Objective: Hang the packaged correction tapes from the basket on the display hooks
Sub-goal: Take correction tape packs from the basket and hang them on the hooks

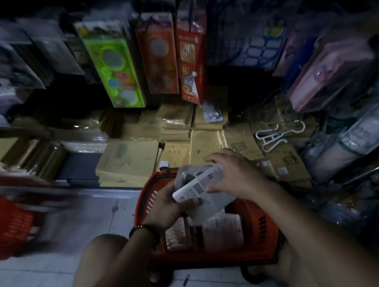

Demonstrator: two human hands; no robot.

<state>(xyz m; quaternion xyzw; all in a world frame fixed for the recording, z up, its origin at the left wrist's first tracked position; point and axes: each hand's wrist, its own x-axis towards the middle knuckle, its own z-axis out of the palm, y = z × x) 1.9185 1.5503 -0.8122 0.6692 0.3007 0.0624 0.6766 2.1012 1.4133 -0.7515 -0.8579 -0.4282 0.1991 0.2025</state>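
- A crouching person holds a small stack of packaged correction tapes (198, 186) in both hands, just above a red basket (261, 227) that stands on the pale floor of a dim stationery aisle
- The left hand (167, 207) grasps the stack's near-left end, fingers curled beneath it and thumb pressed on top; a dark bracelet (144, 228) circles that wrist
- The right hand (232, 176) clasps the stack's far-right side, fingers wrapped over its far edge
- The top pack's white card back faces the camera, printed with a barcode-like block and fine text too blurred to read
- Further packs (217, 230) lie inside the basket, directly below the hands, their print illegible
- On the display at the far side hang a green pack (115, 64), an orange pack (158, 54) and a red pack (191, 55); the red one carries pale characters that cannot be made out
- Stacks of brown paper goods (137, 154) fill the low shelf beyond the basket, some stamped with dark characters, none readable
- White plastic hangers (275, 136) lie on the brown stacks to the far right of the hands
- A second red basket (3, 221) sits at the left edge, smeared by motion blur
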